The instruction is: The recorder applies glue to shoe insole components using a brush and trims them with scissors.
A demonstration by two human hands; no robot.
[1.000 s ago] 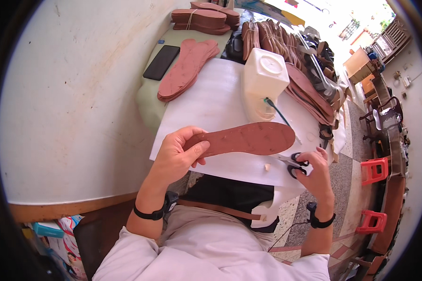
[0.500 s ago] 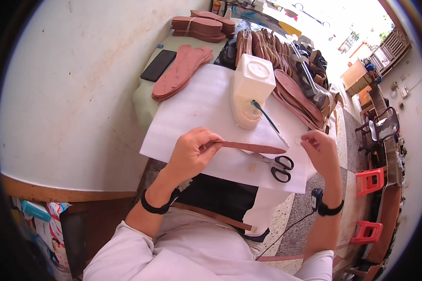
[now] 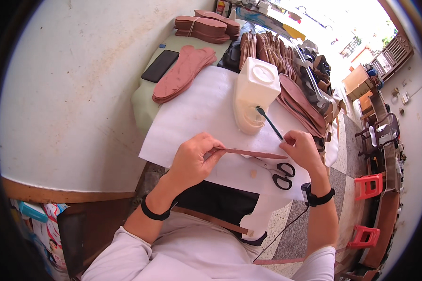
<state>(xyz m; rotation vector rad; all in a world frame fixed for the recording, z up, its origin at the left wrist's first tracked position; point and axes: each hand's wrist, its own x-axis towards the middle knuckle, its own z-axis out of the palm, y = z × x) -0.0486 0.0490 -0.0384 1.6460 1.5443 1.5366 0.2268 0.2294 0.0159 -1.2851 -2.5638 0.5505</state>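
My left hand (image 3: 195, 157) pinches one end of a thin reddish-brown insole (image 3: 255, 153), which is turned nearly edge-on and points right. My right hand (image 3: 302, 149) is closed in a pinch just above the insole's far tip. It covers the lower end of a green stick-like handle (image 3: 270, 123); what its fingers hold, if anything, is hidden. The handle's upper end rests in the opening of a cream plastic container (image 3: 258, 86). Black-handled scissors (image 3: 282, 176) lie below the insole on a white sheet (image 3: 192, 110), their blades partly covered.
Stacked insoles (image 3: 201, 28) and a loose pair (image 3: 183, 75) lie at the far left beside a black phone (image 3: 160, 66). Tied bundles (image 3: 269, 49) and more insoles (image 3: 302, 103) stand behind and right of the container. Red stools (image 3: 368, 187) are on the floor at right.
My right hand has moved left and in, from beyond the insole's tip to just over it and the handle's end. The insole has tilted further edge-on in my left hand.
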